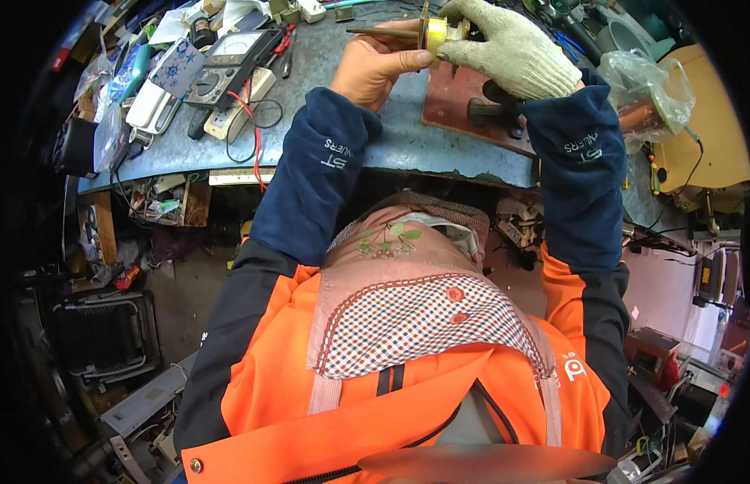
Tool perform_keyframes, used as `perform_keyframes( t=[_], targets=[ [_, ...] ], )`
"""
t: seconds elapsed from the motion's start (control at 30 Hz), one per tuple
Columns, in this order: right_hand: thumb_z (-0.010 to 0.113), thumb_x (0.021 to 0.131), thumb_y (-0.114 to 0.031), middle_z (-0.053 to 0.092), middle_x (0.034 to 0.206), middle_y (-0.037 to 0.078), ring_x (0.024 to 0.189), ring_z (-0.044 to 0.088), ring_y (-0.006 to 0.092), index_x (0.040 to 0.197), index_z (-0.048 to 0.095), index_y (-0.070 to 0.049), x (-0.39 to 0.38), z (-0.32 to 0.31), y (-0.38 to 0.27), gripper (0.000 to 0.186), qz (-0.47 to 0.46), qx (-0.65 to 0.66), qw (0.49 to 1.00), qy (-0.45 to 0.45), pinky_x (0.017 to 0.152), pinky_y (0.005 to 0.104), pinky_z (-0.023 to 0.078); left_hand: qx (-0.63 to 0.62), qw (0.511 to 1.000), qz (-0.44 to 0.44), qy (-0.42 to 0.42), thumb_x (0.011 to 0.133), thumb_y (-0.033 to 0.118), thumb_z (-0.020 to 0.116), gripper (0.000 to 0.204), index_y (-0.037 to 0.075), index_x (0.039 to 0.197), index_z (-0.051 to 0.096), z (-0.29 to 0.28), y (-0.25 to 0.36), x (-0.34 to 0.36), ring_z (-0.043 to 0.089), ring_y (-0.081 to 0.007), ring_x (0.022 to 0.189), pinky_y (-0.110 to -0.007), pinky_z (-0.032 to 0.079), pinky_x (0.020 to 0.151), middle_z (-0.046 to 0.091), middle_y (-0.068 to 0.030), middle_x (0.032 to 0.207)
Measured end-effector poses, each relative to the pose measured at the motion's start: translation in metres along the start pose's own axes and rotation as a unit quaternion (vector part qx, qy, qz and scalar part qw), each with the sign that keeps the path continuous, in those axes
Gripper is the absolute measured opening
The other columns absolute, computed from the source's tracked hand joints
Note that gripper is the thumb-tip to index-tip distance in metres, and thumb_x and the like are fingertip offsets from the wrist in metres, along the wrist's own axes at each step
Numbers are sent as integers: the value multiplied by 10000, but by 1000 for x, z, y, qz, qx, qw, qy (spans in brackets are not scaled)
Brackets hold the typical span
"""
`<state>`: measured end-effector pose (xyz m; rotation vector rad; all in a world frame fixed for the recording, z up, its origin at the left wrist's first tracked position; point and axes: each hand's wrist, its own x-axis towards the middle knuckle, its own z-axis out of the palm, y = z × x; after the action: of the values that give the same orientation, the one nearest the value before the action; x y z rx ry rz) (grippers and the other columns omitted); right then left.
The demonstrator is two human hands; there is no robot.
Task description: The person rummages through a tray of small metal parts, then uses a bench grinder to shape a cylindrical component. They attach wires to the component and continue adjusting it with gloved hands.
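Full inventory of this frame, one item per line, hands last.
yellow spool on a dark shaft: 1, yellow and dark, held at the top centre between both hands
workbench: 1, grey-blue metal top, across the upper frame
reddish plate: 1, rust red, on the bench under the right forearm
multimeter: 1, dark with red lead, bench left
plastic bag: 1, clear, bench right
yellow housing: 1, tan yellow, far right
checked apron: 1, red and white, on the person's chest
left hand: 1, bare, on the shaft
right hand: 1, pale knit glove, on the spool
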<state>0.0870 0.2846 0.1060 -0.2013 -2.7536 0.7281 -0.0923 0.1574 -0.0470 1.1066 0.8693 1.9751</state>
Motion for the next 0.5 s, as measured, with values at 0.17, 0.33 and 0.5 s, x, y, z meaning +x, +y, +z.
perform_keyframes(
  t=[0.17,0.33,0.5],
  targets=[
    [753,958,-331,758,1077,216,981,749,339,1287,676,2,0,-4,-4,475,12,-30,999,-17,872,405,582,60,998,-18,-13,904,27,855,519,-28,1392,690,4,17,3,751,-225,1083,-354,583,928,785,-138,1219],
    [775,936,-390,736,1205,261,1096,735,375,1468,573,16,5,-13,-23,699,2,-49,999,-1,953,417,575,80,997,-16,-7,887,18,870,535,-35,1389,692,6,18,2,753,-221,1052,-356,590,893,793,-136,1178],
    [794,900,-400,736,1189,275,1097,722,429,1397,624,-3,22,-6,-27,659,-45,-100,992,-67,948,454,569,75,997,-2,13,894,16,871,520,-37,1378,690,4,14,2,751,-224,1023,-360,593,886,790,-140,1143]
  ],
)
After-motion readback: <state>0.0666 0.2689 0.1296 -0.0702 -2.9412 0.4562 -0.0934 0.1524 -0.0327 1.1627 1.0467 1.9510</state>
